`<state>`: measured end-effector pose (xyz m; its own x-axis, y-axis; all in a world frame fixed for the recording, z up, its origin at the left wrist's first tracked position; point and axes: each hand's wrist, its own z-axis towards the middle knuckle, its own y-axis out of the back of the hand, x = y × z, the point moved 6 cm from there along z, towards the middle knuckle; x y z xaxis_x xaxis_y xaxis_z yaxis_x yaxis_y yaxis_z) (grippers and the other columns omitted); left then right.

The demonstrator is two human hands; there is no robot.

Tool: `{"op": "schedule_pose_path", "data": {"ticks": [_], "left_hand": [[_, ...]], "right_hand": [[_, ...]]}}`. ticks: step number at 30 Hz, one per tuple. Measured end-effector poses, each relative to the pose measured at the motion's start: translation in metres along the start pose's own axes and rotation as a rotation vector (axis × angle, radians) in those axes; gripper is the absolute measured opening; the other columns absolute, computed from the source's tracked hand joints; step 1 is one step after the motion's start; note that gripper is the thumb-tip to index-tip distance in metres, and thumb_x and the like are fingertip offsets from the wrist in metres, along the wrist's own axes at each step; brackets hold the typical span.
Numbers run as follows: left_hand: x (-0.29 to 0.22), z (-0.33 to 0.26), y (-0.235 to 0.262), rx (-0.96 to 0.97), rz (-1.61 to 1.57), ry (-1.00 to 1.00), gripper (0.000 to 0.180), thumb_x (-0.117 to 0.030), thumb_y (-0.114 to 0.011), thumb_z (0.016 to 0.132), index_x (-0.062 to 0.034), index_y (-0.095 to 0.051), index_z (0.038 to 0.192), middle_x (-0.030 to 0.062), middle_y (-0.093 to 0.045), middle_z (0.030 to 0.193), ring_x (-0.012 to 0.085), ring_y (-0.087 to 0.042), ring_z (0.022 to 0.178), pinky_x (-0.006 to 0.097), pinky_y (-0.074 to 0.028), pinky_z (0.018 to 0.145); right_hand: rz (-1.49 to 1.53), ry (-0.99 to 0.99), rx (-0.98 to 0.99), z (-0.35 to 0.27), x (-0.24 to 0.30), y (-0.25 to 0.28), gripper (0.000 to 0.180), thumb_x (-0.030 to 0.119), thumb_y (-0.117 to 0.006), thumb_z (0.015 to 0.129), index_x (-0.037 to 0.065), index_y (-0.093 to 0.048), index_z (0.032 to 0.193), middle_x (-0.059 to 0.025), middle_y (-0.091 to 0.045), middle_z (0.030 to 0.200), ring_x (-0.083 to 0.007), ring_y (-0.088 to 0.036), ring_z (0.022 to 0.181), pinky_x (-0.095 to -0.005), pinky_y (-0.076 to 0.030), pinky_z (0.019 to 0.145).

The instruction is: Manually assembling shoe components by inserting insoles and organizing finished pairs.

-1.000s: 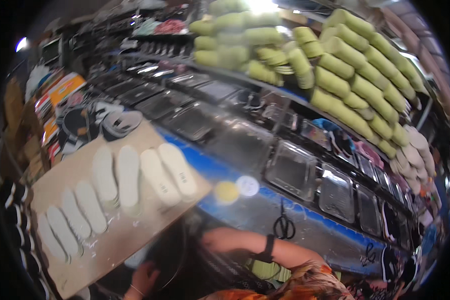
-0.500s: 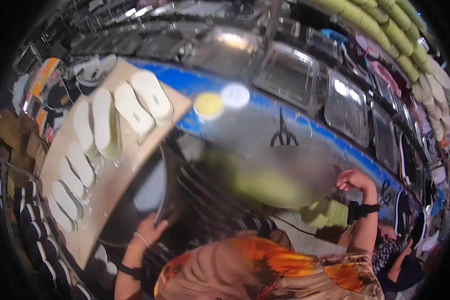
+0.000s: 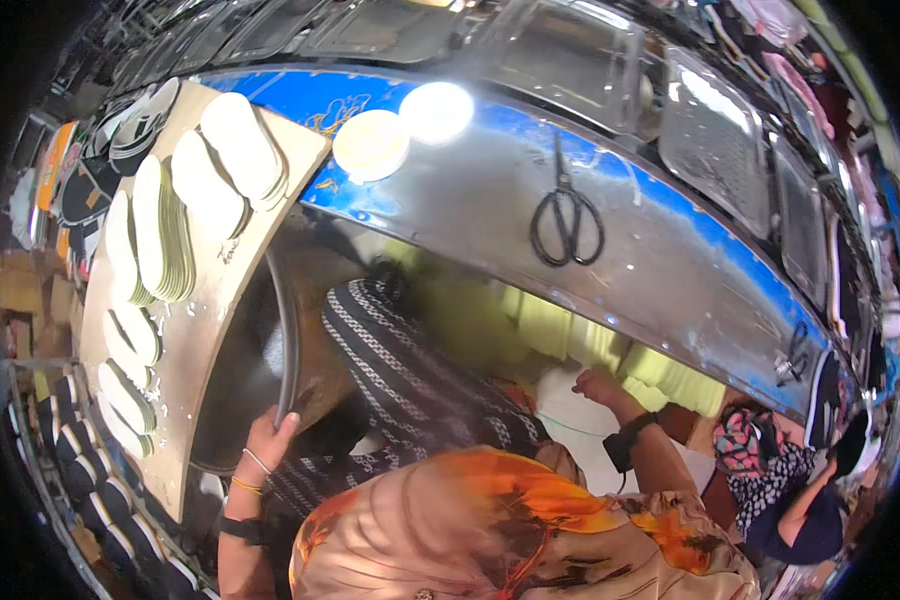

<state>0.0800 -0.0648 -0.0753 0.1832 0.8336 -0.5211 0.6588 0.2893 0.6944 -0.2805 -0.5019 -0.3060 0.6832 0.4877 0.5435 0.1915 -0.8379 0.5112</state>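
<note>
My left hand closes over the dark rim of a round black tub, thumb on top. The tub stands partly beneath a pale board carrying stacks of white insoles in several sizes. My right hand hovers over a white surface beside pale green stacked pieces under the metal table's near edge. Its fingers curve loosely, with nothing visible between them. Black-handled scissors lie on the metal table, away from both hands.
A cream round disc and a bright white one sit on the table's blue border. Clear plastic trays line its far side. Dark shoes or soles are racked at left. Another person's arm shows at lower right.
My right hand has come down and leftward from near the table edge to beside the pale green pieces. My left hand stays on the tub rim. The view has shifted, so the scissors look larger.
</note>
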Motion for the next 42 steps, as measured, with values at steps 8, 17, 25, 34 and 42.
{"op": "schedule_pose_path", "data": {"ticks": [8,17,25,34,42], "left_hand": [[-0.014,0.016,0.003,-0.045,-0.018,0.0,0.043,-0.035,-0.062,0.079,0.0053,-0.059,0.095,0.025,-0.061,0.082,0.039,-0.06,0.08,0.039,-0.047,0.074],[-0.015,0.04,0.001,0.086,0.189,0.144,0.037,-0.03,-0.068,0.072,-0.0005,-0.057,0.091,0.0207,-0.056,0.081,0.0405,-0.055,0.072,0.045,-0.045,0.063],[-0.018,0.041,0.002,0.099,0.193,-0.028,0.047,-0.032,-0.069,0.068,-0.0047,-0.054,0.103,0.0175,-0.057,0.081,0.0352,-0.056,0.07,0.044,-0.045,0.06],[-0.021,0.038,0.004,0.09,0.161,0.065,0.033,-0.029,-0.065,0.078,-0.0006,-0.054,0.091,0.0196,-0.057,0.073,0.0404,-0.057,0.063,0.045,-0.045,0.054],[-0.035,0.017,0.02,-0.207,0.06,-0.183,0.041,-0.031,-0.059,0.082,-0.0009,-0.05,0.109,0.0224,-0.057,0.098,0.0398,-0.057,0.087,0.043,-0.048,0.072]], "right_hand": [[-0.313,0.07,0.105,0.213,0.055,-0.056,0.023,0.024,-0.068,0.072,0.004,-0.064,0.084,-0.0098,-0.063,0.074,-0.0229,-0.06,0.067,-0.037,-0.047,0.061],[-0.45,0.074,0.083,0.354,0.151,-0.109,0.031,0.025,-0.069,0.07,0.004,-0.06,0.092,-0.0129,-0.06,0.084,-0.0268,-0.058,0.077,-0.0387,-0.046,0.068],[-0.438,0.076,0.003,0.373,0.177,-0.103,0.039,0.025,-0.07,0.068,0.003,-0.056,0.098,-0.0156,-0.058,0.092,-0.0302,-0.056,0.086,-0.0402,-0.044,0.074],[-0.226,0.223,-0.283,0.178,0.257,0.025,0.049,0.025,-0.071,0.066,0.003,-0.052,0.106,-0.0186,-0.056,0.102,-0.0341,-0.054,0.096,-0.0419,-0.043,0.081],[-0.366,0.436,-0.459,-0.01,0.366,0.096,0.059,0.012,-0.078,0.055,0.005,-0.046,0.104,-0.0171,-0.051,0.103,-0.0354,-0.051,0.099,-0.0391,-0.043,0.084]]}}
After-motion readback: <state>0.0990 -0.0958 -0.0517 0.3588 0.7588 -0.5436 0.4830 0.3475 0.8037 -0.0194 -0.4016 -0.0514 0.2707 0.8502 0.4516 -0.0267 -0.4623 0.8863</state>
